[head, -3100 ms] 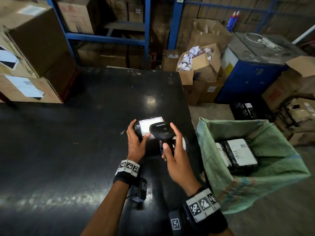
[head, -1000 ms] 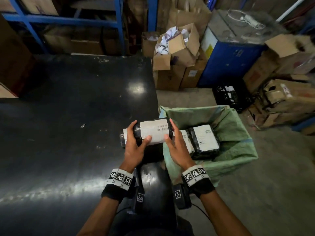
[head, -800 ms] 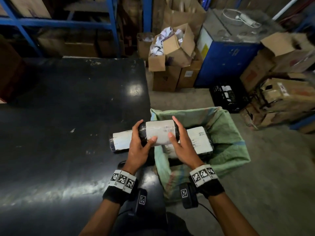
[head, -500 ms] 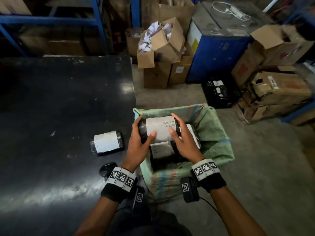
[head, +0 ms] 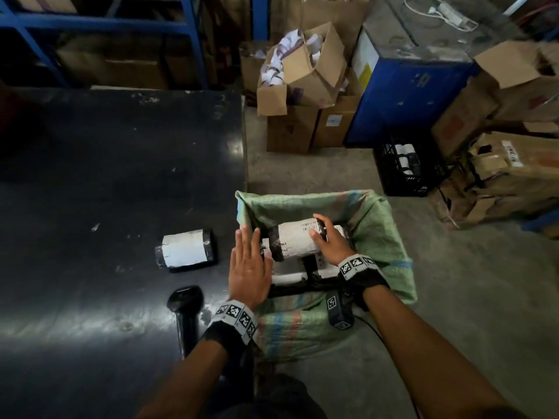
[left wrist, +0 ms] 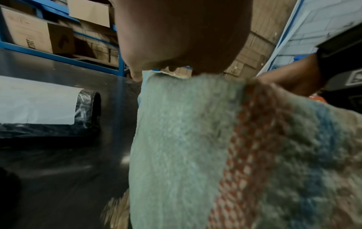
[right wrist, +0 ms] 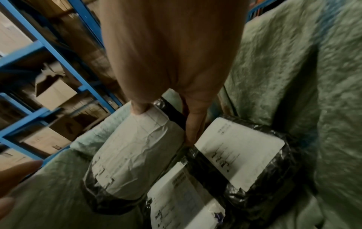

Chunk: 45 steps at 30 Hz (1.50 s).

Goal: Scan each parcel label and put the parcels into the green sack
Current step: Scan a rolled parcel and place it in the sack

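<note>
My right hand [head: 318,228] grips the right end of a black-wrapped parcel [head: 292,241] with a white label, held low inside the green sack [head: 378,225]. In the right wrist view my thumb [right wrist: 138,108] and a finger [right wrist: 192,124] pinch that parcel [right wrist: 133,155], which lies against two other labelled parcels [right wrist: 240,155] in the sack [right wrist: 293,77]. My left hand [head: 250,258] hovers flat over the sack's left rim, fingers straight, holding nothing. Another parcel [head: 184,251] lies on the black table [head: 106,176]; it also shows in the left wrist view [left wrist: 39,105].
A black handheld scanner [head: 186,300] lies on the table near its front right corner. Cardboard boxes [head: 302,86], a blue cabinet [head: 405,95] and a black crate [head: 405,164] stand on the floor beyond the sack. Blue shelving [head: 121,22] runs behind the table.
Both hands carried the parcel rightward from the table into the sack. The left hand has let go and opened; the right hand still holds the parcel. The scanner now lies on the table.
</note>
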Each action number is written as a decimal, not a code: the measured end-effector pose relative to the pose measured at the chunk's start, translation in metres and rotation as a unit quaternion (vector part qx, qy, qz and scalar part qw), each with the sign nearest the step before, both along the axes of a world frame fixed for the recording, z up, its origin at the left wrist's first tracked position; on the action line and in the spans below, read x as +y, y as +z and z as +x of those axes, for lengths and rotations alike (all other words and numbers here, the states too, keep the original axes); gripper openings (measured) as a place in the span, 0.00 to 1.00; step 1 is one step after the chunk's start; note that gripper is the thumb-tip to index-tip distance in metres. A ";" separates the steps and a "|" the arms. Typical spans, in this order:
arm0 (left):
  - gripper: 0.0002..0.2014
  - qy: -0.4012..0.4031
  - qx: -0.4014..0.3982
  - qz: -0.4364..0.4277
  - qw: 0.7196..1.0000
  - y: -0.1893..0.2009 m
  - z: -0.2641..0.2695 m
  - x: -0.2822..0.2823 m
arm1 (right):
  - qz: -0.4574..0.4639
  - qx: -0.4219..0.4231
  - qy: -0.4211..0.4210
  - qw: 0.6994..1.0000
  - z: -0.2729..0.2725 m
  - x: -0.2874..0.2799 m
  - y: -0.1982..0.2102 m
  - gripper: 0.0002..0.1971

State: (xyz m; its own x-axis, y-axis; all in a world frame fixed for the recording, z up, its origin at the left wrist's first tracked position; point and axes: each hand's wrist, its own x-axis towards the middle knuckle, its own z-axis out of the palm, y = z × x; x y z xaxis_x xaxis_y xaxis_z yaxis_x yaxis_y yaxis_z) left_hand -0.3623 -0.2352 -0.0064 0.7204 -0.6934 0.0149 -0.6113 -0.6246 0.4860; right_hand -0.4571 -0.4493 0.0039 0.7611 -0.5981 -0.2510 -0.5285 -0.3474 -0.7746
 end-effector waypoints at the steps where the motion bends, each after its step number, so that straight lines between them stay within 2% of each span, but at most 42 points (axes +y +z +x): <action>1: 0.32 -0.001 -0.002 0.006 1.000 -0.002 -0.002 0.000 | 0.011 0.008 0.007 1.000 0.005 0.000 -0.006 0.25; 10: 0.35 -0.009 0.000 0.025 1.000 -0.011 0.000 0.006 | 0.085 0.055 0.001 0.995 0.040 -0.010 -0.053 0.25; 16: 0.35 -0.007 -0.006 0.052 0.999 -0.011 0.002 0.010 | 0.084 0.064 -0.013 0.994 0.048 0.006 -0.078 0.24; 20: 0.35 -0.003 -0.016 0.041 0.999 -0.013 0.002 0.008 | 0.097 0.035 -0.021 0.995 0.050 0.009 -0.083 0.23; 26: 0.37 -0.004 -0.022 0.061 0.998 -0.014 0.002 0.008 | 0.101 0.061 -0.011 0.993 0.051 0.006 -0.076 0.25; 31: 0.40 -0.021 0.005 0.067 0.998 -0.005 0.007 0.011 | 0.092 0.119 -0.002 0.989 0.051 0.007 -0.054 0.27; 34: 0.40 -0.032 0.053 0.019 0.998 0.012 0.018 0.018 | 0.052 0.133 0.013 0.990 0.049 0.010 -0.024 0.27; 39: 0.34 -0.018 0.071 -0.067 0.995 0.043 0.050 0.041 | -0.003 0.080 0.034 0.996 0.047 0.040 0.042 0.25; 45: 0.28 0.037 0.077 -0.113 0.990 0.057 0.101 0.088 | -0.060 0.009 0.064 0.996 0.062 0.118 0.102 0.23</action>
State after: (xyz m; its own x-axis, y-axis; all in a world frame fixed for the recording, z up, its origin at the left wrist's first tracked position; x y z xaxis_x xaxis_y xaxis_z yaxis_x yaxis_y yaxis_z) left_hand -0.2608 -0.1474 0.0508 0.7749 -0.6300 0.0509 -0.4762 -0.5290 0.7024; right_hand -0.3950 -0.3312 0.1062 0.8289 -0.5229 -0.1990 -0.4880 -0.5018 -0.7142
